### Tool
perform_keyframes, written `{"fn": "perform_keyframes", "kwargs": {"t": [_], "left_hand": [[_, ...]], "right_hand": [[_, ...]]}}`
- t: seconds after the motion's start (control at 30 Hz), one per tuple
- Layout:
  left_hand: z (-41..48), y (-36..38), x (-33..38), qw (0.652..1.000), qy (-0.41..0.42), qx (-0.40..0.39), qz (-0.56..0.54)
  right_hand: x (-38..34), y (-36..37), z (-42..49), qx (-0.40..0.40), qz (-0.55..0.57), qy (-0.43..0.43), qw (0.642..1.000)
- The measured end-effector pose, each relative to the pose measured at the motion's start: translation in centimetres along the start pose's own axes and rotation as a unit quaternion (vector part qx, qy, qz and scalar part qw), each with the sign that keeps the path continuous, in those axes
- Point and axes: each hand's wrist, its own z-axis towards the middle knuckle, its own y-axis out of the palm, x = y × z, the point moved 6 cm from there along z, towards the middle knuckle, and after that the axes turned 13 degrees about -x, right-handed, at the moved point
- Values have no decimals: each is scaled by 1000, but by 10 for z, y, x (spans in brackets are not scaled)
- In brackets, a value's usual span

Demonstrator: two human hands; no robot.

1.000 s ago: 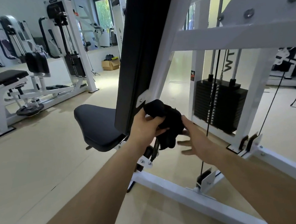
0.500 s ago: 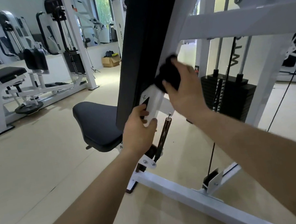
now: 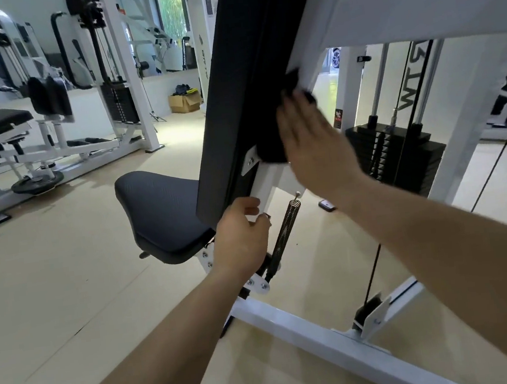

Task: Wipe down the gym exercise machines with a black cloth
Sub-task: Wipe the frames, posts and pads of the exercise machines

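Note:
A white exercise machine fills the view, with a tall black back pad [image 3: 242, 68], a black seat [image 3: 160, 214] and a slanted white post [image 3: 316, 28] behind the pad. My right hand [image 3: 310, 145] presses the black cloth [image 3: 273, 127] flat against that post, fingers spread over it; the cloth shows above and left of the hand. My left hand [image 3: 241, 240] grips the lower end of the white post, just under the pad's bracket and beside a coil spring [image 3: 287, 229].
The machine's black weight stack [image 3: 398, 157] and cables stand behind the post on the right. Its white base beam [image 3: 324, 340] crosses the floor below my arms. Other white machines [image 3: 50, 119] stand at the left, and a cardboard box [image 3: 185, 102] lies by the far wall.
The cloth passed from my left hand to my right hand, which lifted it onto the post and now wipes along it. My left hand dropped to grip the post's lower end.

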Motion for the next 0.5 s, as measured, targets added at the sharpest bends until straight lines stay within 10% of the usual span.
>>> {"fn": "perform_keyframes", "kwargs": {"t": [0.5], "left_hand": [[8, 2, -85, 999, -20, 13, 31]], "right_hand": [[-75, 73, -30, 72, 23, -2, 997]]}}
